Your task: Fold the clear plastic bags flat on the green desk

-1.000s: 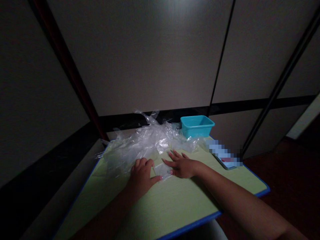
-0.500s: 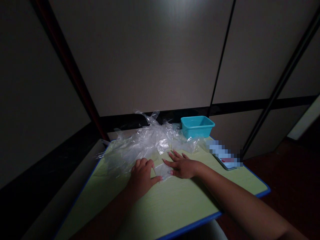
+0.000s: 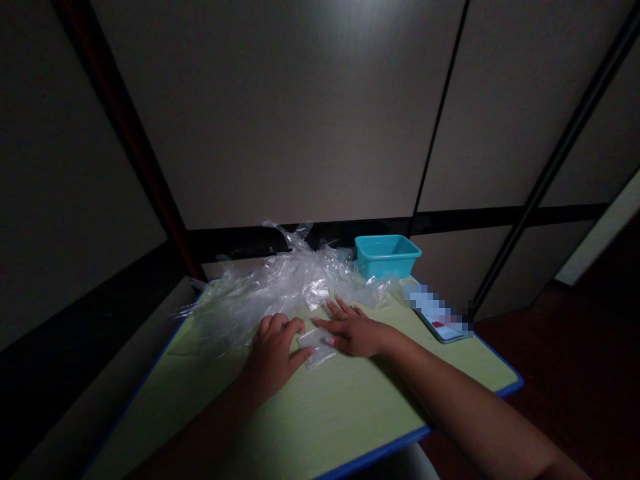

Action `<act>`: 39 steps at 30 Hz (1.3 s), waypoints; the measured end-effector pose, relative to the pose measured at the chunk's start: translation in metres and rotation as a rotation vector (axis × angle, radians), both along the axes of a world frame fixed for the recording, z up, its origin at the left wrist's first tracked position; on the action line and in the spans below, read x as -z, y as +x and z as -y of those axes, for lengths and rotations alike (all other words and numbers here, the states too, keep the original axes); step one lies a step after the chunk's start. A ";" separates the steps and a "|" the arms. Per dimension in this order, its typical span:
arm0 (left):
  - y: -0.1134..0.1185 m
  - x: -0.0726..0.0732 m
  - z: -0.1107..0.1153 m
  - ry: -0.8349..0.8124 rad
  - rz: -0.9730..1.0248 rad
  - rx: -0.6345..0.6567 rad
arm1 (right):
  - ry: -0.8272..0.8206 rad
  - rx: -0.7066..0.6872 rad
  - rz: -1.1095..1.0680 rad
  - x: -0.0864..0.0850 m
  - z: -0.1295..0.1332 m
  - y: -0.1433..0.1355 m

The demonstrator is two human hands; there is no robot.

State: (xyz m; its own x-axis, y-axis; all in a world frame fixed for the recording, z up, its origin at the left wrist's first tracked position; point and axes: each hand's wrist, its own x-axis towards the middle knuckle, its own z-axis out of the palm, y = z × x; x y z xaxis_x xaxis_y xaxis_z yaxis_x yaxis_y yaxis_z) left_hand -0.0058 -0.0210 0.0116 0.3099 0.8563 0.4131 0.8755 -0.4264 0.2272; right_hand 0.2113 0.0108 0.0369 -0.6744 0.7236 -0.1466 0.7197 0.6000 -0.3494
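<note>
Plastic packet [image 3: 319, 360]: folded small, flat under light touch

Lies flat on the pale green counter [image 3: 360, 400], in front of the teal tub [image 3: 385, 267] and toward its left. Looks already folded down to a small, nearly square shape, judging by the fairly straight edges, though too glossy and dim to count layers. With that compact shape, seems easier to steady than loose film would be, yet liable to spring open if let go.

Has the left hand [image 3: 273, 350] at its left side, thumb resting on top, other fingers curled, forefinger and thumb apart; no closed grip. Has the right hand [image 3: 363, 335] at its right side, fingers spread, palm down, nothing grasped. Appears pressed and held steady rather than lifted.

Beyond, to the left of the tub, a loose heap of crumpled clear bags [image 3: 280, 287], reaching across to the tub's front. Right and in front of the tub, a flat device [image 3: 445, 327], partly pixelated, possibly a phone.
</note>
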 end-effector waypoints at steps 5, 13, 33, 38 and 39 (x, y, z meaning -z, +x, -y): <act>-0.001 0.004 -0.001 -0.017 -0.002 0.011 | 0.039 -0.022 -0.021 0.001 -0.002 -0.001; -0.001 0.005 -0.001 -0.073 0.002 -0.014 | 0.026 -0.049 0.032 0.006 -0.006 0.001; 0.002 0.000 0.002 -0.031 -0.042 -0.040 | 0.008 -0.040 0.009 0.005 -0.001 -0.003; 0.001 0.001 0.001 -0.101 -0.074 -0.073 | -0.029 -0.024 0.067 0.007 -0.002 -0.001; 0.000 0.001 0.001 -0.112 -0.078 -0.075 | -0.032 -0.021 0.068 0.007 -0.002 -0.001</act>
State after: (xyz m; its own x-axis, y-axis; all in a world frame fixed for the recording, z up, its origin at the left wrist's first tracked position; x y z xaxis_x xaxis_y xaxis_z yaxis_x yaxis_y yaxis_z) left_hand -0.0053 -0.0221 0.0109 0.2703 0.9178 0.2907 0.9209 -0.3346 0.2002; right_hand 0.2102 0.0131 0.0297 -0.6769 0.7037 -0.2160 0.7300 0.6042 -0.3193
